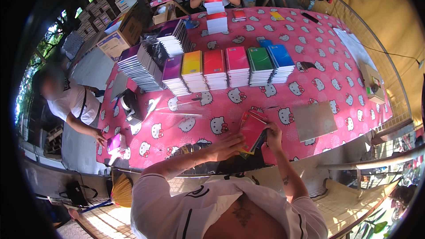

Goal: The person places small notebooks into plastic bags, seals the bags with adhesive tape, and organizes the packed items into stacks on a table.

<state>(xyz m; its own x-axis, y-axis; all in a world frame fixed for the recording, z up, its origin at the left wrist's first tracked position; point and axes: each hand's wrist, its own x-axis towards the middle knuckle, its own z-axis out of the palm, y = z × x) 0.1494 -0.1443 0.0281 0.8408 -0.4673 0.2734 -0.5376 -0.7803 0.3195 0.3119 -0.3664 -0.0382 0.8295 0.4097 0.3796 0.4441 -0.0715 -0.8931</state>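
Observation:
A few small spiral notebooks (252,131), with a red cover on top and a yellow edge beneath, are held tilted over the near edge of the table. My right hand (274,136) is closed round their right side. At their lower left side, my left hand (227,148) grips them with its fingers along the edge. Beyond my hands stand notebook stacks in a row: purple (173,67), yellow (192,63), red (214,63), pink (237,58), green (258,59) and blue (280,56).
The table has a pink cartoon-cat cloth (274,102). A clear plastic sheet (315,121) lies right, a black tape dispenser (131,106) left. More purple notebooks (137,64) are piled behind. One co-worker reaches toward a purple notebook (116,143); another handles a red-topped stack (216,22).

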